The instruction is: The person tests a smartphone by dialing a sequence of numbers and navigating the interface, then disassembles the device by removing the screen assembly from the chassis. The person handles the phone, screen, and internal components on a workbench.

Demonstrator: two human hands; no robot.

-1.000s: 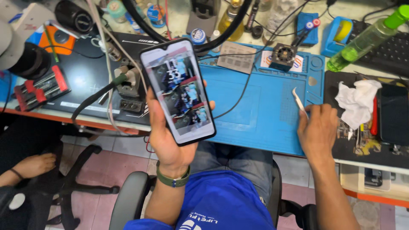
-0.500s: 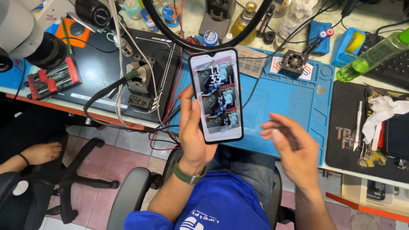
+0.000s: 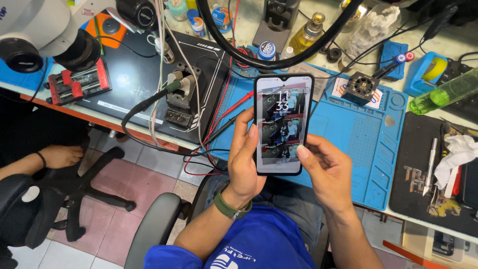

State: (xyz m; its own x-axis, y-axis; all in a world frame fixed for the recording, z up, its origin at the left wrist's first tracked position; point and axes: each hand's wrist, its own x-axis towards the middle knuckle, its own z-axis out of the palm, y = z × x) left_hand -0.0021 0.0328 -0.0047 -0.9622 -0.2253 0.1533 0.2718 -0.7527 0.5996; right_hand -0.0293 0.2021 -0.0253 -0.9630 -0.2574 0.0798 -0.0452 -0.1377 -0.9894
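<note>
1. Fingers (image 3: 247, 130) of the left hand (image 3: 245, 164) are closed around the left edge and back of the smartphone (image 3: 282, 123); the thumb lies along that edge.
2. Fingers of the right hand (image 3: 326, 172) are curled against the phone's lower right edge, with the thumb tip (image 3: 301, 151) touching the lower right of the screen.
3. Smartphone orientation: long axis runs away from the person, top end pointing toward the far side of the table (image 3: 371, 149), lit screen facing the camera. It is held above the near edge of the blue mat (image 3: 358, 134), over the lap.
4. Containers beyond the fingers: a glass bottle (image 3: 308, 32) holding yellow liquid; to the far right, a green plastic bottle (image 3: 445, 94) lying on its side, holding green liquid.
5. Right of the right hand: a black mat (image 3: 423, 179) carrying a metal tool (image 3: 431, 164) and a crumpled white tissue (image 3: 460, 152).
6. Left of the left hand: a black clamp fixture (image 3: 181, 97) with cables.
</note>
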